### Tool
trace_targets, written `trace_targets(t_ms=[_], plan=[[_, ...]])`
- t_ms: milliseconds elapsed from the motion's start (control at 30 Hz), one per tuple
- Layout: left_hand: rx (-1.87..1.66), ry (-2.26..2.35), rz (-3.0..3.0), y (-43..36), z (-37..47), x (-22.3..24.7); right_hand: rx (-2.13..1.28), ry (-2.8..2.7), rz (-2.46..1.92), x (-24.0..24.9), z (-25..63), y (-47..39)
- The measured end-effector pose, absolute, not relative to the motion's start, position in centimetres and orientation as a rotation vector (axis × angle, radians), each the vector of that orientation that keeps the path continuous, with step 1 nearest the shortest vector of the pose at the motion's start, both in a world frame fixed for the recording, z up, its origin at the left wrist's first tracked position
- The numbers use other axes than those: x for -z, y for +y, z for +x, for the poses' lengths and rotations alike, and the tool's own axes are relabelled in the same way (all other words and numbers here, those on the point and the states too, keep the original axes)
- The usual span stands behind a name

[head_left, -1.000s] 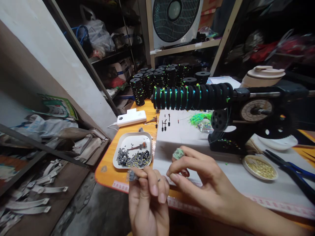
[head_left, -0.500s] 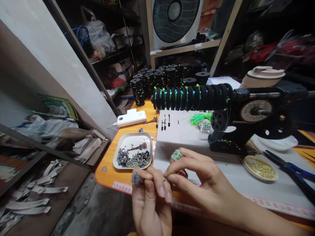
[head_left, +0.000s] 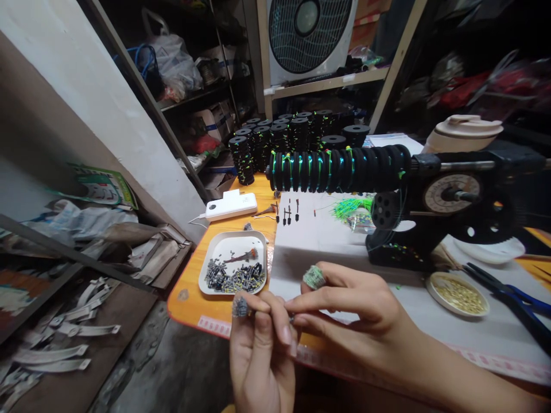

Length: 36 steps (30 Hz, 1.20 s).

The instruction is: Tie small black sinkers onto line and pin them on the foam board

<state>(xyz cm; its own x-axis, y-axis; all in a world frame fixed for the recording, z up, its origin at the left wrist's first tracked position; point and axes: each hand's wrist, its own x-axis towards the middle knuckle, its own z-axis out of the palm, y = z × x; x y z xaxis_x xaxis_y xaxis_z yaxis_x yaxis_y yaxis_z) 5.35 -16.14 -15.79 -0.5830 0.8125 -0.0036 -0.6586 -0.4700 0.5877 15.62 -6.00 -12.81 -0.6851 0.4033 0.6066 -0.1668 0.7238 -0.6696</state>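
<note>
Work at the surface (head_left: 185, 295), seen from above. The left hand (head_left: 263, 355), lower centre of the frame, is turned up with its fingers folded in and its thumb against them; a grey wrap (head_left: 240, 307) covers one fingertip. Whether it has hold of anything is hidden. The right hand (head_left: 361, 315), just right of it, has thumb and index finger nearly together, pinching a tiny piece (head_left: 292, 316) where the two hands meet, at the lower centre; the piece is too small to identify. A green wrap (head_left: 314, 277) covers another of its fingers.

Behind the left hand, left of centre, a white tray (head_left: 206, 246) contains many small dark and grey parts (head_left: 224, 278) and a brown, orange-ended piece (head_left: 244, 256). Across the centre right runs a black machine (head_left: 396, 246), its horizontal row of black spools (head_left: 340, 169) crossed by green and blue strands; upright stacks of similar spools (head_left: 278, 137) stand beyond. At right, a round dish (head_left: 430, 282) of gold-coloured bits (head_left: 458, 292) lies near blue-handled pliers (head_left: 512, 301). A box fan (head_left: 307, 34) occupies the upper centre.
</note>
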Motion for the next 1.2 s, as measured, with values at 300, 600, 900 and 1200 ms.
trace_targets(t_ms=[300, 600, 900, 1200], plan=[[-2.126, 0.689, 0.387, -16.0, 5.4, 16.4, -0.685, -2.171, -0.145, 14.2, 15.7, -6.0], [-2.190, 0.767, 0.582, -15.7, 5.2, 17.2, -0.872, -2.146, -0.231, 13.6, 15.7, -6.5], [-2.175, 0.794, 0.598, -15.7, 5.5, 16.4, -0.990, -2.138, -0.296, 13.1, 15.6, -6.6], [-2.183, 0.712, 0.696, -15.7, 5.2, 17.0, -1.074, -2.170, -0.267, 13.4, 15.8, -6.6]])
